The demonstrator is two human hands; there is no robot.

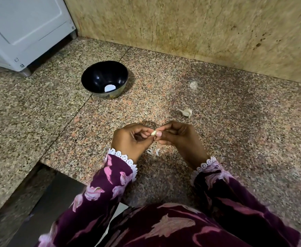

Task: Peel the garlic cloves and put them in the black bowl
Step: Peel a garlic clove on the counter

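Both hands, left [128,138] and right [178,134], pinch 1 clove [153,133] in a shared grip above the counter [235,131]. Beyond it, left, sits the bowl [104,79]; beyond it, right, another clove [186,112].

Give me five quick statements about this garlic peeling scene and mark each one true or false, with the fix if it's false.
1. Both hands, the left hand and the right hand, pinch one garlic clove. True.
2. The black bowl is piled full of peeled cloves. False: only a white round patch shows at its bottom.
3. Another garlic clove lies on the counter beyond the hands. True.
4. The bowl sits to the right of the hands. False: it stands beyond them, to the left.
5. Peel scraps lie on the counter below the hands. True.
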